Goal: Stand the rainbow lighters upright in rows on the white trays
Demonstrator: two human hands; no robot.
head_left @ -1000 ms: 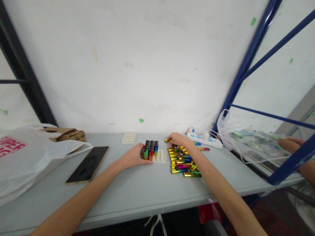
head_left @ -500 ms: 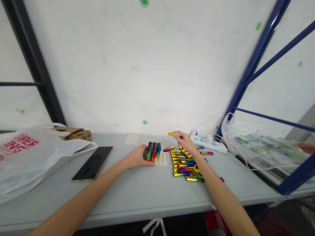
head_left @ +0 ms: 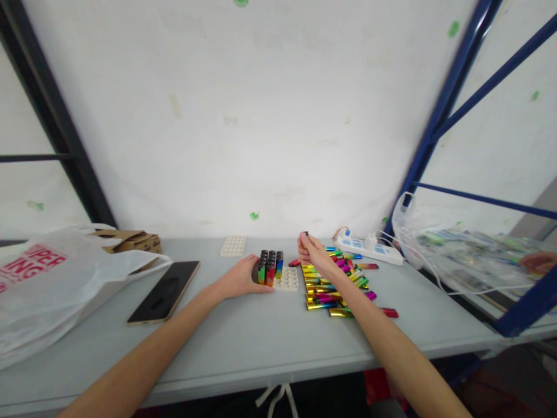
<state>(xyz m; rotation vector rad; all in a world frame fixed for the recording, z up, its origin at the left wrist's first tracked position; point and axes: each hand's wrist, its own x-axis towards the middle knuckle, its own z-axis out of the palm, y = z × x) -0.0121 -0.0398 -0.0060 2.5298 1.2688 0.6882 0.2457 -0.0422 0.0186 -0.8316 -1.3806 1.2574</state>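
Observation:
Several upright lighters (head_left: 270, 268) with black tops and coloured bodies fill the left part of a white tray (head_left: 287, 280) with round holes. My left hand (head_left: 242, 275) is curled round the left side of these lighters. Above and right of the tray, my right hand (head_left: 311, 251) is closed round a lighter, whose black top (head_left: 306, 233) pokes out over the fingers; its body is hidden. A pile of shiny multicoloured lighters (head_left: 322, 287) lies beneath and beside my right forearm.
A second white tray (head_left: 233, 246) lies near the wall. On the left are a phone (head_left: 164, 292), a plastic bag (head_left: 65, 278) and cardboard (head_left: 134, 241). A power strip (head_left: 369, 249) stands back right. Another person's hand (head_left: 538, 262) shows at far right, near clear bags.
My right hand has turned the lighter from lying flat to upright, black top up, and moved slightly left. My left hand stays at the upright lighters. The view has shifted slightly.

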